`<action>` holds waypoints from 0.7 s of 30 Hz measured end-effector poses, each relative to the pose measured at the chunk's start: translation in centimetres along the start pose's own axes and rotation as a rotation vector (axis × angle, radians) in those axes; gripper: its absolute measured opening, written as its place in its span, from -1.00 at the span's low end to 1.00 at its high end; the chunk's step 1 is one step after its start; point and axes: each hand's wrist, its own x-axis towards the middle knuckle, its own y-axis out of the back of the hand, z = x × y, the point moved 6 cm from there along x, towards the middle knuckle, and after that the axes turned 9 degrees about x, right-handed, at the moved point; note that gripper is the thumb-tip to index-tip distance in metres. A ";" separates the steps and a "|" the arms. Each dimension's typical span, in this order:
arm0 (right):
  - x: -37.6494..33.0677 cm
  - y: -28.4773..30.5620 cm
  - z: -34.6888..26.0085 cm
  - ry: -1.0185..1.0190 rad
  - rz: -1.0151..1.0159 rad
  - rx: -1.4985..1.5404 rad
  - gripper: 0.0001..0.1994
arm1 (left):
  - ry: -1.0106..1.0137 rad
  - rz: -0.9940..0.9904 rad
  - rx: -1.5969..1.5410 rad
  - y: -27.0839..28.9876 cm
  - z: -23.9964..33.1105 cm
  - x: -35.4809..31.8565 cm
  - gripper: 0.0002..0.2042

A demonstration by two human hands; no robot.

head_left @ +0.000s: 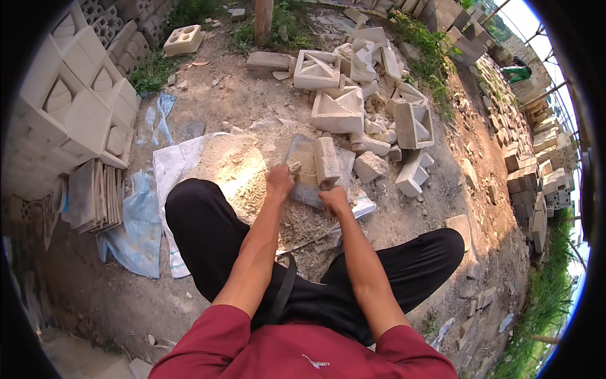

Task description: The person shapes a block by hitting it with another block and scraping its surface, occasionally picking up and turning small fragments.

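Observation:
My right hand [334, 198] is closed at the near end of a pale, dusty oblong block [326, 158], where a short dark part shows; whether that is a handle I cannot tell. The block is over a flat grey slab [302, 155] strewn with crumbs. My left hand [279, 182] is closed at the slab's left edge, against a small greyish lump [295, 168]; its grip is partly hidden. Beside and below both hands spreads a heap of sandy rubble [243, 165] on a white woven sheet [169, 165].
Broken hollow blocks [338, 110] and chunks are piled beyond my right hand. Stacked decorative blocks [79, 88] rise at left, above leaning thin boards [104, 196] and a blue sheet [140, 230]. A wooden post [263, 22] stands ahead. Far right, a person in green [520, 72] bends over.

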 end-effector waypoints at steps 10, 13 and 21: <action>-3.2 -1.8 -4.1 0.231 0.124 0.151 -0.54 | 0.136 0.150 -0.201 0.3 -2.5 0.0 -0.78; -2.8 -2.5 -2.2 0.042 -0.051 0.004 -0.52 | 0.284 0.006 -0.482 -0.2 -3.0 0.6 -0.73; -2.7 -0.6 1.1 -0.121 0.015 0.455 -0.70 | 0.270 -0.177 -1.500 -1.7 -2.0 1.5 -0.51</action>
